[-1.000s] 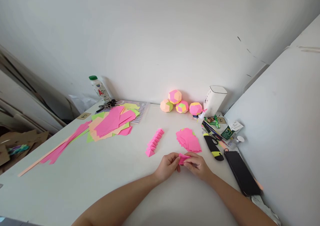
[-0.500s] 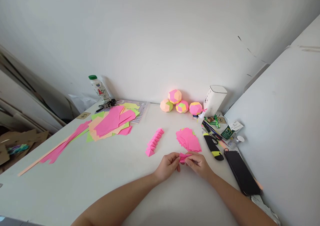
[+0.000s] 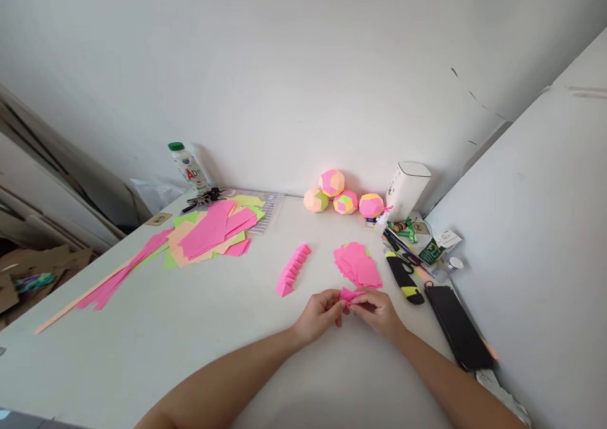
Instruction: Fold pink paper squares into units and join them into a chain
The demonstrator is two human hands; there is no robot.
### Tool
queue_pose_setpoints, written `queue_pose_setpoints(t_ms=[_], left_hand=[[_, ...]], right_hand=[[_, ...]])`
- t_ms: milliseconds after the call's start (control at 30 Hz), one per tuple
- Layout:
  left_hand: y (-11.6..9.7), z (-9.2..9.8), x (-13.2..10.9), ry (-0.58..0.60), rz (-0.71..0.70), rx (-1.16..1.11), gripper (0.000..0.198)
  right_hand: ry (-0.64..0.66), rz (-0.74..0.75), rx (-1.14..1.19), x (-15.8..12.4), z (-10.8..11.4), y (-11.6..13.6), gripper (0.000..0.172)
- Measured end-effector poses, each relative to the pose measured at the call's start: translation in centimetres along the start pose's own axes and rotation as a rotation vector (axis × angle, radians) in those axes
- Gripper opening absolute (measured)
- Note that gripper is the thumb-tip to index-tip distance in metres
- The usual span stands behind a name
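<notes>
A small folded piece of pink paper [image 3: 349, 295] is pinched between my two hands, low over the table. My left hand [image 3: 318, 315] grips its left side with thumb and fingers, and my right hand [image 3: 377, 311] grips its right side. The fingers cover part of the folds. Just beyond my hands lies a stack of pink paper pieces [image 3: 358, 265] with a little green showing at its far edge. To the left, a row of folded pink paper units [image 3: 293, 270] lies nested in a slanting line.
Multicoloured paper balls [image 3: 331, 182] sit by the wall beside a white container [image 3: 408, 189]. On the right are a black-and-yellow cutter [image 3: 404, 279], scissors [image 3: 408, 262] and a black phone [image 3: 459, 326]. Leftward lie coloured paper sheets [image 3: 208, 230], paper strips [image 3: 128, 271] and a bottle [image 3: 190, 169].
The pink paper between my fingers has tilted, and more of its upper face shows now. My thumbs have shifted slightly; the other things lie as before.
</notes>
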State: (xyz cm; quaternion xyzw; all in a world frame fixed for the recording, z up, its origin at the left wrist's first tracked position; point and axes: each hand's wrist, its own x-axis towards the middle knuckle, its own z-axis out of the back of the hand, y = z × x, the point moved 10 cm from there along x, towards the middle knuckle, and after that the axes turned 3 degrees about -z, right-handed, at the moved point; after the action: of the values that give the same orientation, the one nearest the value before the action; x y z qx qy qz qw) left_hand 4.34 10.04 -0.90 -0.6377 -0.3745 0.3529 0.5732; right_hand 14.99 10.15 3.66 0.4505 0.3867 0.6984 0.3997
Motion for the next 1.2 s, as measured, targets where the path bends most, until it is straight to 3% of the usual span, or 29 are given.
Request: queue_pose_setpoints(t_ms=[267, 800, 1200], left_hand=[[-0.6, -0.5, -0.1, 0.025, 0.016, -0.044, 0.038], [0.5, -0.2, 0.2, -0.002, 0.031, 0.036, 0.033], [0.4, -0.1, 0.1, -0.017, 0.047, 0.049, 0.03]], right_hand=[[0.002, 0.037, -0.014, -0.1, 0.0, 0.1, 0.009], [-0.033, 0.068, -0.064, 0.0, 0.0, 0.8, 0.009], [-0.018, 0.031, -0.076, 0.0, -0.1, -0.1, 0.01]])
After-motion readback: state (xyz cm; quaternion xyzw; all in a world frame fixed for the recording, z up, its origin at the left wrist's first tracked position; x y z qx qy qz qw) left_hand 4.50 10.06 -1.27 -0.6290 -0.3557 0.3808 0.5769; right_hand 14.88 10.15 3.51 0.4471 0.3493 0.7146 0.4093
